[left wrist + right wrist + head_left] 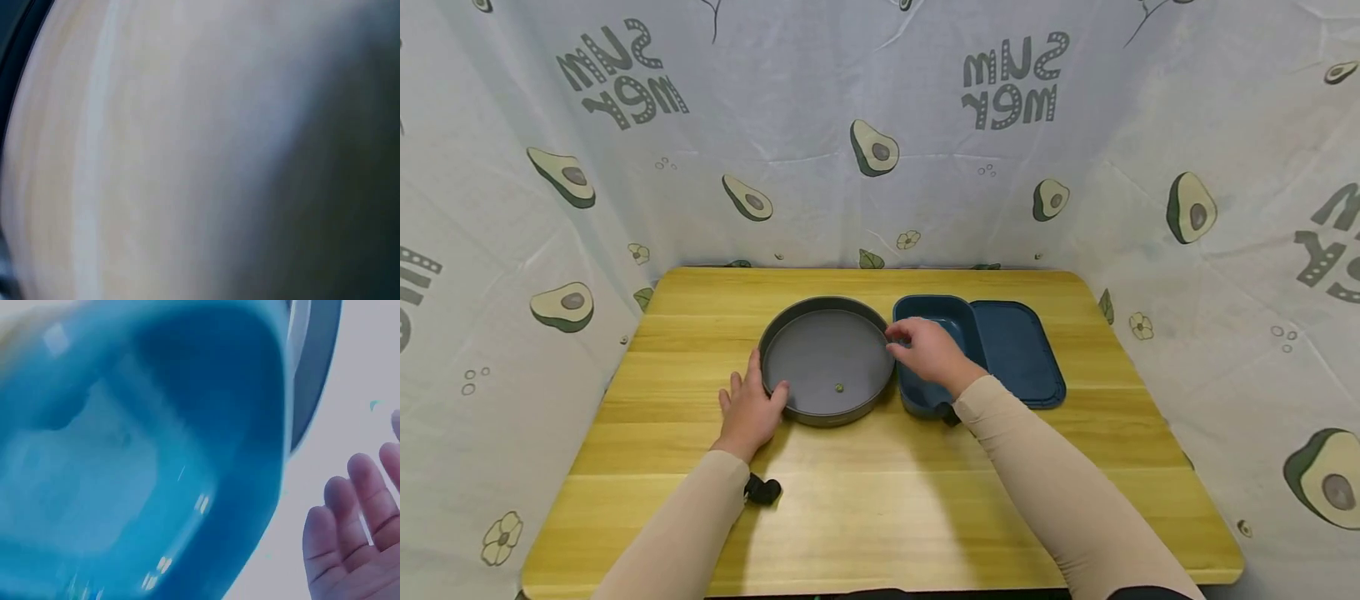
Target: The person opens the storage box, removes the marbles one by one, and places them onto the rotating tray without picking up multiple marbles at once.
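A round grey pan (827,350) stands on the table, with one small green round piece (839,387) on its floor. Spread along the pan's left side, my left hand (752,412) touches the wall with its index finger, the thumb lying at the rim. My right hand (928,352) hovers over the left wall of a blue rectangular container (951,312), its fingertips close to the pan's right rim. A gap shows between its thumb and index finger. In the right wrist view the right hand's fingers (369,494) are loosely extended beside the blue container (250,456).
A flat blue lid (1018,354) lies against the container's right side. The wooden table (865,517) reaches back to a curtain (820,100) printed with avocados. The left wrist view is a blur.
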Action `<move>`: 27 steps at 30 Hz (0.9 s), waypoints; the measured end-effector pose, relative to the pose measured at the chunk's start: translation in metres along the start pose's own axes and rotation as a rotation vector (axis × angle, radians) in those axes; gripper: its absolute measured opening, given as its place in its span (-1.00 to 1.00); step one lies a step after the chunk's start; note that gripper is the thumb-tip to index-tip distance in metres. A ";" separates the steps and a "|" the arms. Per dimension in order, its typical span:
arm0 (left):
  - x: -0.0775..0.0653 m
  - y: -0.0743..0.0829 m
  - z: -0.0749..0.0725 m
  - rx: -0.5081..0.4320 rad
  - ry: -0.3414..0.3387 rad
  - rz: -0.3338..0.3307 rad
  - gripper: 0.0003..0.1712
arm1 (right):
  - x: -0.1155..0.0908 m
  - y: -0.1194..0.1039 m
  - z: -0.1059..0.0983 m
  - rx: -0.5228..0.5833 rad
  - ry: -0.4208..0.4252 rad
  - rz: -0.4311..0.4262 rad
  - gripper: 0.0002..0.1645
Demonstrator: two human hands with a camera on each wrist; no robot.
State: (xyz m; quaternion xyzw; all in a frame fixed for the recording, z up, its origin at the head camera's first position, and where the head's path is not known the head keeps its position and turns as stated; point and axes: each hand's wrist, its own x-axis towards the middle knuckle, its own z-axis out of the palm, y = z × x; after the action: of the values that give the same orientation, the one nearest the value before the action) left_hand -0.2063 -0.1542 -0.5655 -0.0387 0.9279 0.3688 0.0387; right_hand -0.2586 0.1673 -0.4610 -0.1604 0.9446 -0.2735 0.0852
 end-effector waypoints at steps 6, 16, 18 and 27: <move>0.000 0.001 -0.002 -0.008 0.002 -0.004 0.02 | -0.010 0.044 -0.030 -0.126 -0.044 0.075 -0.55; -0.001 0.004 -0.006 -0.006 0.002 -0.012 0.02 | -0.013 0.077 -0.048 -0.592 -0.089 0.020 -0.55; -0.001 0.005 -0.005 -0.006 0.001 -0.011 0.02 | -0.013 0.078 -0.049 -0.635 -0.105 0.020 -0.56; -0.003 0.006 -0.002 0.003 -0.006 -0.011 0.01 | -0.011 0.082 -0.040 -0.815 -0.184 -0.076 -0.69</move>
State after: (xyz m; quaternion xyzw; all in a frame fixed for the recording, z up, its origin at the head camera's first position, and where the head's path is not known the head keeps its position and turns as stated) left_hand -0.2044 -0.1512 -0.5602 -0.0427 0.9281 0.3674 0.0436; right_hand -0.2792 0.2566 -0.4716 -0.2394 0.9574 0.1350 0.0888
